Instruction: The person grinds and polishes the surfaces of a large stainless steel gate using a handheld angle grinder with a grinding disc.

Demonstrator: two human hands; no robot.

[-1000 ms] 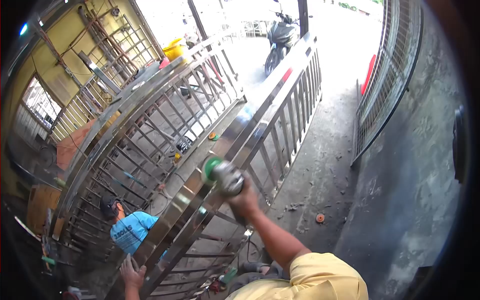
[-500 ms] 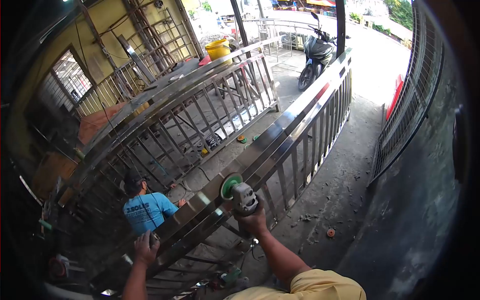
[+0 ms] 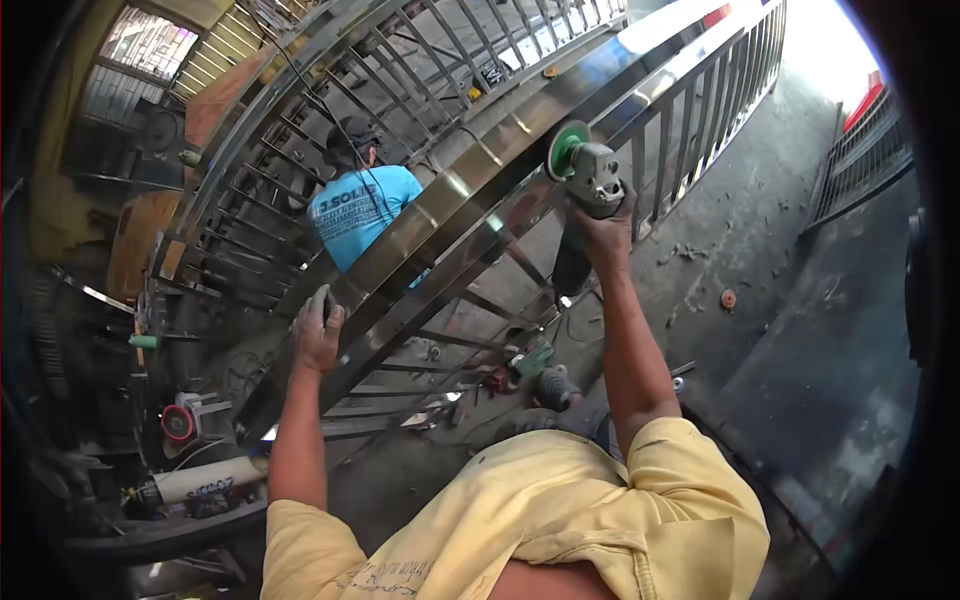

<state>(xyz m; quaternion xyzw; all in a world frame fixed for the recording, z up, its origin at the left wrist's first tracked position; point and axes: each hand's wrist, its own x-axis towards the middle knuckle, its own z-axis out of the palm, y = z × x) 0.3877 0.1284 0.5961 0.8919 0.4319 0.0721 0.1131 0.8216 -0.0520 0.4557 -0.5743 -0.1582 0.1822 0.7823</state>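
An angle grinder [image 3: 596,178] is wrapped in the fingers of my right hand [image 3: 606,228], its dark body angled down toward me. Its green disc [image 3: 569,150] is tilted, overlapping the edge of a long shiny metal railing [image 3: 455,190] that runs diagonally through the view. Farther down the same railing, at its lower-left part, my left hand [image 3: 318,335] lies on the top rail with fingers stretched and thumb apart. Grey dust coats those fingers. Upright bars [image 3: 665,150] hang below the rail on the right side.
Beyond the railing a person in a blue shirt [image 3: 362,215] crouches, facing away. A second barred railing [image 3: 400,75] stands behind them. On the lower left are a machine with a red wheel [image 3: 178,422] and a pale cylinder [image 3: 210,478]. An orange disc [image 3: 728,299] lies on the floor at right.
My view has tilted down and left, so the motorcycle and yellow bucket are out of sight and my torso shows. The grinder remains in my right hand; my left stays on the railing.
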